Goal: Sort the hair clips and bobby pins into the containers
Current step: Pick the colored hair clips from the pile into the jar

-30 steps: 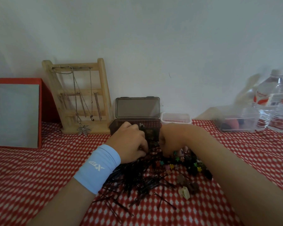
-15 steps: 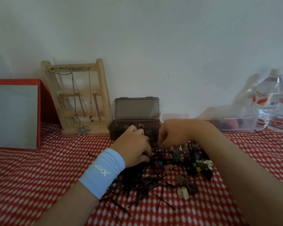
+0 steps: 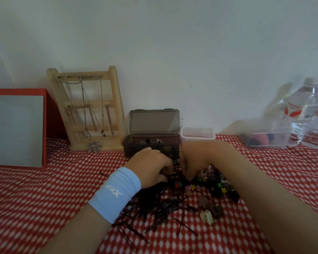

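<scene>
A heap of black bobby pins (image 3: pixel 160 204) lies on the red checked cloth, with small coloured hair clips (image 3: pixel 215 186) to its right. A beige clip (image 3: pixel 206 216) and brown clips (image 3: pixel 216 210) sit at the heap's near edge. My left hand (image 3: pixel 151 165), with a light blue wristband, curls its fingers into the top of the bobby pins. My right hand (image 3: pixel 193 160) points its fingertips down and pinches among the small clips. A small black clip (image 3: pixel 175 163) sits between both hands. Behind them an open dark box (image 3: pixel 132 143) holds several clips.
A small clear tub (image 3: pixel 197 133) stands right of the dark box. A wooden necklace rack (image 3: pixel 88 110) and a red-framed board (image 3: pixel 20 129) are at the back left. A clear container (image 3: pixel 264 136) and water bottles (image 3: pixel 308 116) stand at the back right.
My right hand's fingers have dipped from near the box front down into the small clips. My left hand has stayed on the bobby pins.
</scene>
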`<state>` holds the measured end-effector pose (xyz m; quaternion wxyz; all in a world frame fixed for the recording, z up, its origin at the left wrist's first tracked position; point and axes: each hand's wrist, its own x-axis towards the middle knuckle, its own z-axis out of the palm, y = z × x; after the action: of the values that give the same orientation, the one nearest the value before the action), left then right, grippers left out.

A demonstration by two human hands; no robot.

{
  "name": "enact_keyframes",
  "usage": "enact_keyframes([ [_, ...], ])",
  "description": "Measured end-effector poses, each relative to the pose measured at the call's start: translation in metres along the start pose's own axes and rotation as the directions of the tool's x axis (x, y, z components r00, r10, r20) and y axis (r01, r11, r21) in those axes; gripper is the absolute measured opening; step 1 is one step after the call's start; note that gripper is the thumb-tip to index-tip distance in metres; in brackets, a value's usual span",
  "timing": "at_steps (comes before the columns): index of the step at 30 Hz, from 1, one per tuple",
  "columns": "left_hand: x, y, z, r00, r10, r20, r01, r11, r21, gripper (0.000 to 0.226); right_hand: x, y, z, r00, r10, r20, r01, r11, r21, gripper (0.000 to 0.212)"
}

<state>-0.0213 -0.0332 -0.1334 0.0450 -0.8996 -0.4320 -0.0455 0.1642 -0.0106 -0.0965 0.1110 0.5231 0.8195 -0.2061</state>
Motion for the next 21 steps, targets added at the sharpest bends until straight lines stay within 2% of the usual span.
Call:
enact_keyframes([
  [4,-0.005,-0.003,-0.021,0.999,-0.033,-0.022,0.026,0.966,-0.259,0.022,-0.007,0.000,-0.009,0.997,-0.054,-0.052,0.055,0.998,0.008,0.007],
  [6,-0.010,-0.012,-0.034,0.993,-0.093,-0.078,0.064,0.947,-0.314,0.013,-0.007,0.000,-0.012,0.986,-0.083,-0.147,0.086,0.996,0.017,0.010],
  [9,-0.020,-0.035,-0.045,0.966,-0.237,-0.101,0.199,0.935,-0.292,0.005,-0.001,-0.010,-0.010,0.910,-0.152,-0.385,0.177,0.984,0.030,0.012],
  [12,-0.027,-0.053,-0.040,0.928,-0.372,0.000,0.356,0.888,-0.292,0.012,0.011,-0.027,0.004,0.805,-0.206,-0.557,0.286,0.957,0.058,0.011],
  [17,-0.026,-0.057,-0.042,0.892,-0.451,0.022,0.434,0.843,-0.317,0.031,0.028,-0.041,0.021,0.684,-0.235,-0.691,0.362,0.931,0.042,0.012],
  [19,-0.026,-0.054,-0.043,0.883,-0.451,0.126,0.469,0.840,-0.273,0.041,0.031,-0.041,0.023,0.684,-0.256,-0.683,0.377,0.926,0.031,0.021],
  [21,-0.026,-0.050,-0.037,0.877,-0.422,0.232,0.472,0.847,-0.244,0.051,0.031,-0.040,0.023,0.719,-0.290,-0.632,0.378,0.926,0.004,0.032],
])
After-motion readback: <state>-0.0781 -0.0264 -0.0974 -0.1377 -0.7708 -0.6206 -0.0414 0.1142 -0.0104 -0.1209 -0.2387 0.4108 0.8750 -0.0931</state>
